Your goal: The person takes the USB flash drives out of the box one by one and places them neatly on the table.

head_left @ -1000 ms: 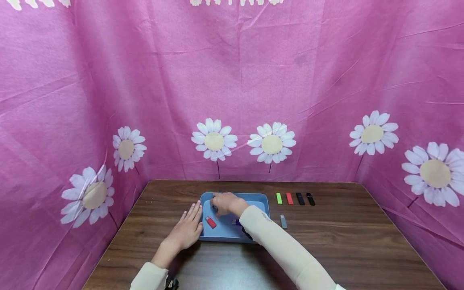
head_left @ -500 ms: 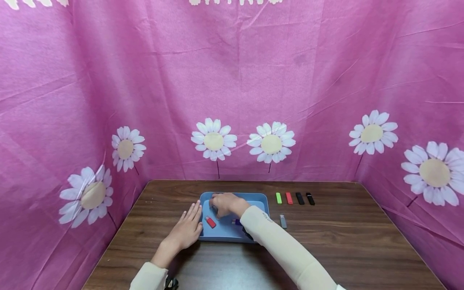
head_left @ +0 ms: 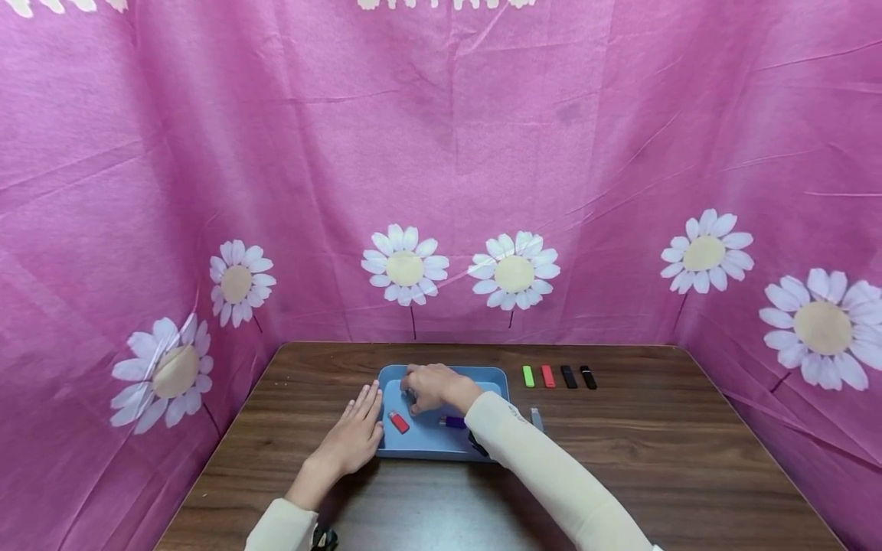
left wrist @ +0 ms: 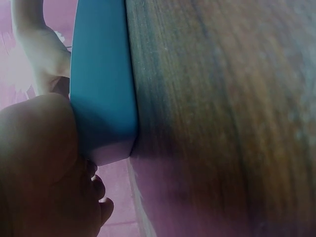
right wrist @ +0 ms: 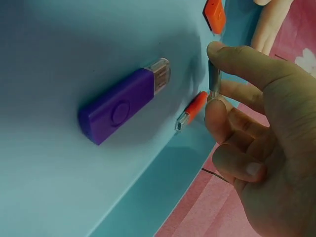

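My right hand (head_left: 434,388) is over the left part of the blue tray (head_left: 508,394). In the right wrist view its thumb and finger pinch a small grey USB stick (right wrist: 214,79). Below that hand lies a purple USB stick (right wrist: 118,106), with an orange-red USB stick (right wrist: 196,106) farther off. Another red USB stick (head_left: 399,422) lies in the tray's left part, near my left hand (head_left: 350,434). The left hand's fingers are straight and lie along the tray's left side, touching it.
Right of the tray, a green USB stick (head_left: 528,376), a red one (head_left: 547,376) and two black ones (head_left: 568,376) stand in a row on the wooden table (head_left: 641,436). A grey USB stick (head_left: 537,418) lies nearer, partly behind the right sleeve. Pink floral cloth (head_left: 455,153) surrounds the table.
My right hand has shifted slightly right, and its sleeve now covers part of the grey stick on the table. More of the purple stick shows. The left hand stays on the tray's side.
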Demonstrator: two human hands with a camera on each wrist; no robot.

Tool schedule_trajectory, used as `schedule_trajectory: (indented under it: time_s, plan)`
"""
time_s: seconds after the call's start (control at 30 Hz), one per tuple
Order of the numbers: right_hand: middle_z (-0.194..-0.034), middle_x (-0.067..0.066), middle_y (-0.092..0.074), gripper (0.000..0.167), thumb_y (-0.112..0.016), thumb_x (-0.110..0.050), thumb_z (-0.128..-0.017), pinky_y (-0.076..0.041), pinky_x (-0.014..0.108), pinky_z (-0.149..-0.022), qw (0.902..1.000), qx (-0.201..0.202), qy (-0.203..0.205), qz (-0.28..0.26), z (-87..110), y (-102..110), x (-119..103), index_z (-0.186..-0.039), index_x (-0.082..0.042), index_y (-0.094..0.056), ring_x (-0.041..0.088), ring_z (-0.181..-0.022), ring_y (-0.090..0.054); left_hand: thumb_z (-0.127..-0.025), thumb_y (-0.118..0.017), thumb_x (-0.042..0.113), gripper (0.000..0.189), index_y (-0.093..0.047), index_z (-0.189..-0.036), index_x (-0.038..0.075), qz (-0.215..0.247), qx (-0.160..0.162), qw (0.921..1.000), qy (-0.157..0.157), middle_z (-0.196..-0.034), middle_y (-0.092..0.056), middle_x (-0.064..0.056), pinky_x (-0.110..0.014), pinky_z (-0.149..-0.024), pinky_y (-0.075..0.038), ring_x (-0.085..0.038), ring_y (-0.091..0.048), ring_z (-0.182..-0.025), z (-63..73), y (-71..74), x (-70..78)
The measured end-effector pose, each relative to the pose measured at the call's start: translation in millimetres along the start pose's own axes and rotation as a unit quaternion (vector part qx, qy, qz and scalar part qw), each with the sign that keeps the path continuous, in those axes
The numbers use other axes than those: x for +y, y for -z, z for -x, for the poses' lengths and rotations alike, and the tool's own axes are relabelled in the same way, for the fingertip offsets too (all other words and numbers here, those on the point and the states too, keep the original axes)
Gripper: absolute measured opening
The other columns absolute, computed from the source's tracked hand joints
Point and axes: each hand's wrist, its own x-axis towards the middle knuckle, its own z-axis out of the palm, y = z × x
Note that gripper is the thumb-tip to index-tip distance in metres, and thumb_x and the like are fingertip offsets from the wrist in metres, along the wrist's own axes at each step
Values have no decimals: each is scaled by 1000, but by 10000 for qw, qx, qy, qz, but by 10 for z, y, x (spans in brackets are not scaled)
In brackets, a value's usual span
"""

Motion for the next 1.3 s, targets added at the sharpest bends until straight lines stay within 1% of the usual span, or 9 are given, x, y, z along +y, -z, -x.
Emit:
schedule_trajectory:
  time_s: [0.13, 0.27, 0.4, 0.53, 0.63, 0.73, 0.87, 1.1, 1.3]
  plan:
    - [-138, 0, -66, 52, -82, -41, -94, -60, 33, -99, 9999, 84, 81, 22, 45, 21, 4, -141, -22, -71, 10, -100, -66, -112, -45, 20, 59, -32, -163, -8, -60, -33, 10000, 21, -177, -21, -21, -60, -132, -24, -40, -19, -165, -5, -8, -7]
    - [-145, 1, -64, 52, -82, -41, -94, -59, 37, -104, 9998, 145, 110, -62, 113, 53, 10, -142, -22, -71, 14, -112, -70, -112, -45, 20, 60, -32, -163, -8, -43, -23, 10000, 7, -176, -22, -22, -61, -132, -23, -41, -19, -165, 2, 9, 10]
    - [-144, 1, -64, 54, -81, -41, -94, -60, 36, -103, 9996, 198, 174, -114, 190, 91, 22, -144, -22, -69, 15, -115, -70, -112, -45, 19, 59, -33, -162, -9, -55, 13, 10000, -12, -176, -23, -22, -61, -132, -23, -41, -20, -165, 8, 14, 15]
    - [-142, 0, -65, 56, -82, -41, -94, -61, 35, -99, 9994, 271, 185, -134, 269, 114, 43, -145, -22, -68, 13, -108, -70, -113, -45, 20, 59, -33, -163, -8, -122, -12, 9999, -15, -176, -23, -22, -61, -132, -23, -40, -20, -165, 5, 3, 8]
    - [-143, 1, -64, 57, -82, -41, -93, -62, 35, -97, 9992, 316, 141, -195, 336, 126, 59, -145, -22, -69, 12, -100, -70, -113, -45, 20, 60, -32, -163, -8, -108, -22, 9999, -17, -176, -22, -22, -61, -133, -22, -41, -20, -165, -2, 3, 7]
    - [-141, 2, -65, 56, -82, -42, -93, -63, 35, -95, 9990, 365, 134, -221, 413, 143, 79, -143, -21, -70, 12, -95, -70, -112, -45, 20, 60, -32, -163, -9, -30, 37, 10000, -33, -176, -24, -23, -62, -132, -22, -42, -21, -164, -2, 1, 6]
    - [-138, 2, -66, 54, -82, -42, -93, -63, 34, -92, 9986, 479, 148, -188, 518, 152, 131, -140, -20, -72, 12, -94, -69, -110, -47, 19, 59, -35, -161, -11, 63, 159, 9998, -108, -174, -27, -25, -65, -130, -24, -45, -24, -163, 4, -11, 1]
    - [-133, 2, -66, 50, -83, -40, -93, -60, 32, -81, 9972, 606, 190, -385, 695, 157, 258, -136, -17, -74, 10, -84, -64, -112, -45, 20, 60, -32, -163, -9, -29, 7, 10000, -5, -176, -22, -22, -61, -133, -22, -42, -21, -164, 13, 3, 2]
    - [-133, 2, -65, 51, -83, -41, -93, -58, 30, -75, 9964, 656, 55, -526, 817, 141, 364, -136, -16, -74, 9, -79, -60, -109, -48, 17, 60, -35, -161, -11, 178, 159, 9997, -109, -174, -26, -25, -66, -130, -23, -46, -23, -162, 9, 6, -4]
